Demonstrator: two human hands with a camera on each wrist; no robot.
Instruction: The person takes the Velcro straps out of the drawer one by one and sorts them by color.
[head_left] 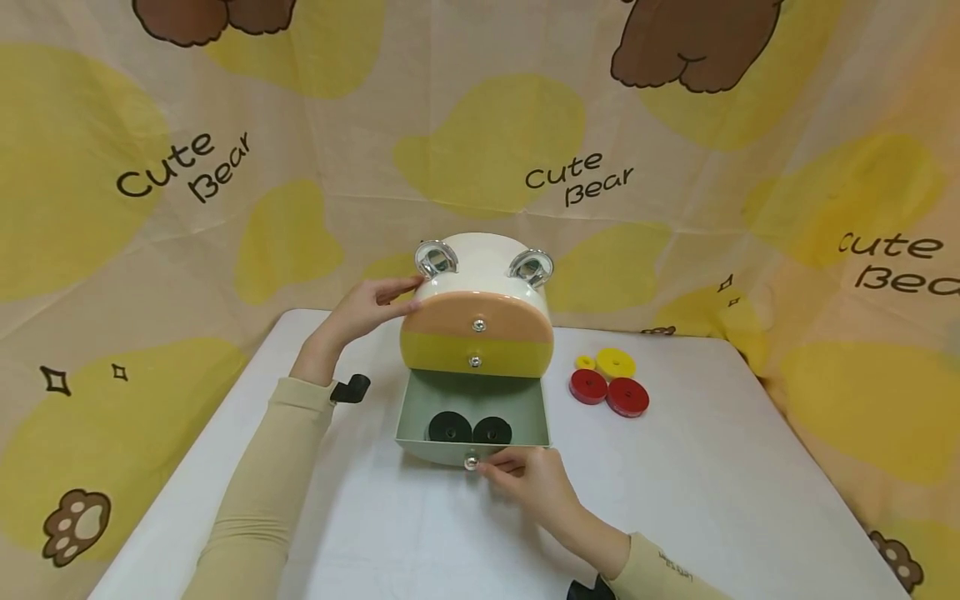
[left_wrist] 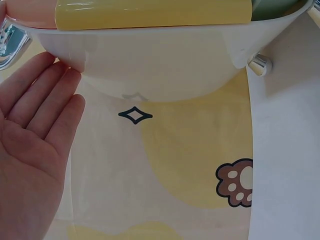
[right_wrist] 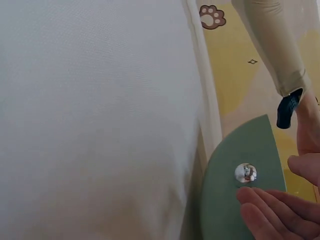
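A small rounded white cabinet (head_left: 487,265) stands on the table, with an orange drawer front (head_left: 442,315), a yellow one (head_left: 435,354) and a green drawer (head_left: 427,454) pulled out at the bottom. Two black discs (head_left: 450,427) lie side by side in the green drawer. My left hand (head_left: 367,310) rests its straight fingertips against the cabinet's left side, near a silver ear-like fitting (head_left: 437,260). At the green drawer's round silver knob (right_wrist: 245,173), my right hand (head_left: 536,479) holds its extended fingertips close, thumb apart from the fingers in the right wrist view.
Right of the cabinet lie two red discs (head_left: 588,387), a larger yellow disc (head_left: 616,363) and a small yellow one (head_left: 585,362). A white cloth covers the table (head_left: 712,467). Behind it hangs a patterned curtain (head_left: 480,125). Each wrist wears a black mount (head_left: 351,389).
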